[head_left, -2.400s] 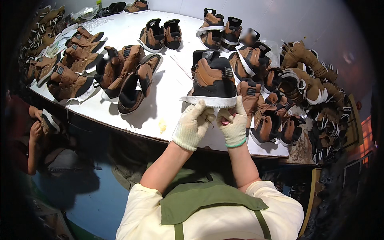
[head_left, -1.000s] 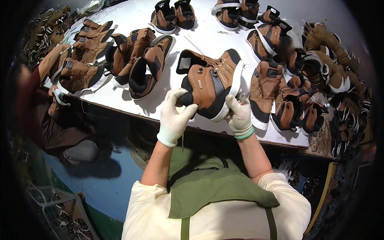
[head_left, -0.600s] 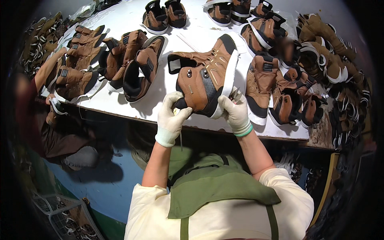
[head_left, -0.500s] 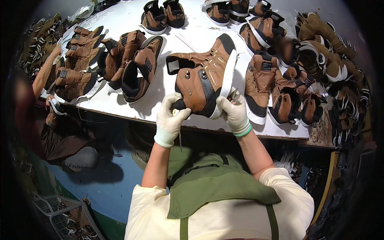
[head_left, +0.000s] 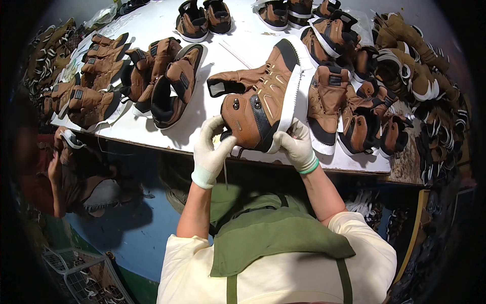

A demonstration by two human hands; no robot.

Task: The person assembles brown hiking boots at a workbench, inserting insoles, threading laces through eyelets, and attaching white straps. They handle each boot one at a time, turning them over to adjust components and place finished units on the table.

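A brown and black hiking boot (head_left: 245, 119) with a white sole lies on its side, tilted, at the front of the white table, its toe pointing away to the upper right. My left hand (head_left: 210, 147), in a white glove, grips the boot's back near the collar with thumb and fingers. At the heel end of the sole, my right hand (head_left: 297, 146), gloved too, pinches the edge; a small thing by its fingertips is too unclear to name. The boot's tongue (head_left: 228, 83) flops open toward the left. A thin strand hangs below my left hand.
More brown boots stand in groups on the table (head_left: 223, 50): left (head_left: 174, 91), far side (head_left: 217, 17) and right (head_left: 326, 106). Piled shoe parts (head_left: 405, 66) lie beyond the right edge. A co-worker's hand (head_left: 54, 169) is at the left. A wire basket (head_left: 86, 273) stands lower left.
The boot and both my hands have shifted slightly, the left hand a little left and down. The co-worker's arm has drawn back from the boots on the table.
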